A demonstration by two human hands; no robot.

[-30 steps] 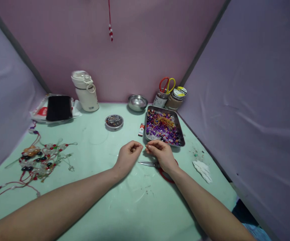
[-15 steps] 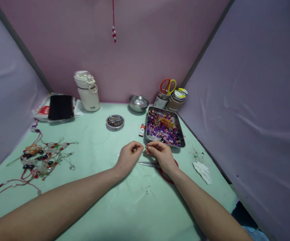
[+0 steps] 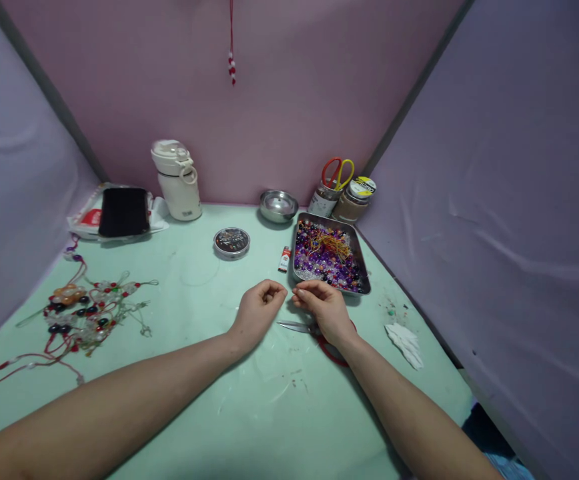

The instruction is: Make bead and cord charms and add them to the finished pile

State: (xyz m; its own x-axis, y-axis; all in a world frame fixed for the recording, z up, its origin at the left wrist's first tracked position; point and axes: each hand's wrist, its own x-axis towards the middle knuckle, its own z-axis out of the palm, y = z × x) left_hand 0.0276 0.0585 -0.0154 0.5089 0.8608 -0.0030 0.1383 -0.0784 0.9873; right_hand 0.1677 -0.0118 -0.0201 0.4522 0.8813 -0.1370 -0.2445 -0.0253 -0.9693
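My left hand (image 3: 258, 311) rests on the pale green table (image 3: 209, 400) with its fingers curled into a pinch. My right hand (image 3: 324, 308) lies just to its right, also pinched, the fingertips of both nearly meeting. What the fingers hold is too small to make out. Red-handled scissors (image 3: 319, 331) lie on the table under my right hand, blades pointing left. Just beyond my right hand stands a metal tray (image 3: 362, 267) full of purple, clear and dark beads with a tangle of orange cord.
A round thread tin (image 3: 231, 242), a small red tube (image 3: 283, 259), a steel bowl (image 3: 278, 205), two jars with scissors (image 3: 342, 193), a cream flask (image 3: 178, 180) and a black pouch (image 3: 123, 211) stand behind. Beaded strings (image 3: 82, 313) lie at left, a white scrap (image 3: 404, 341) at right.
Both hands stay pinched in the same spot. The view has drifted slightly, so everything on the table sits a little to the right of where it was.
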